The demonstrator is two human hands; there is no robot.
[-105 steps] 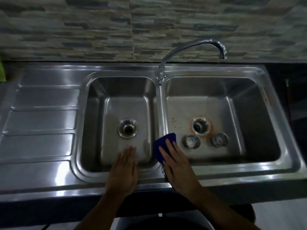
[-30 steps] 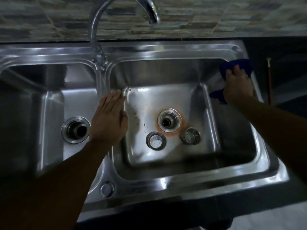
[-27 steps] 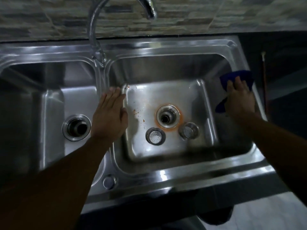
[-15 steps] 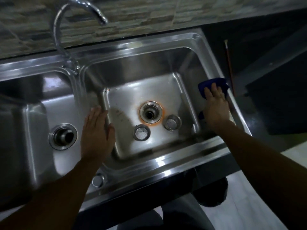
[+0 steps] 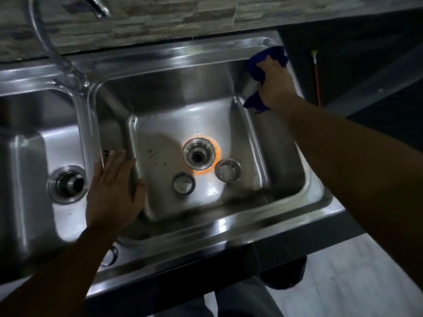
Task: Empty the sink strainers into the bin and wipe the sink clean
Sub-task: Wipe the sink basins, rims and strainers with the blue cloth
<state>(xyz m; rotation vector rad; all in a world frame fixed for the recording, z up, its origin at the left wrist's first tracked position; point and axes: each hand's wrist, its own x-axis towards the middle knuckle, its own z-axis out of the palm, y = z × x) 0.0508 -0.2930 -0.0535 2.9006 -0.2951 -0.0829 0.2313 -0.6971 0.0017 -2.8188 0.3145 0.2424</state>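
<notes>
A right-hand basin is wiped at its far right corner, where a blue cloth point(image 5: 256, 102) is bunched under the curled fingers of the right hand point(image 5: 275, 84) and pressed against the rim of the sink point(image 5: 229, 227). The left hand point(image 5: 112, 193) is laid flat, fingers straight and slightly spread, on the divider point(image 5: 85, 124) between the two basins, apparently as a brace. Two small metal strainers are seen standing mouth-up on the floor of the right basin, out of their drains: the left strainer point(image 5: 184, 186) just in front of the open drain point(image 5: 198, 156), the right strainer point(image 5: 227, 173) just beside it on the right. An orange stain point(image 5: 217, 154) is spread in a ring around that drain, and a few specks are scattered on the floor to its left. The strainers and the stain are placed between the two hands, low in the basin and toward the person from the cloth; being round, they offer no long axis to line up with. The left hand is judged the nearer to them, but the cloth is held by the right, so the coming stroke is expected to run down the right wall and leftward across the floor. The strainers may need to be lifted aside first, lest they be knocked over. A curved tap point(image 5: 68, 72) is mounted at the head of the divider.
</notes>
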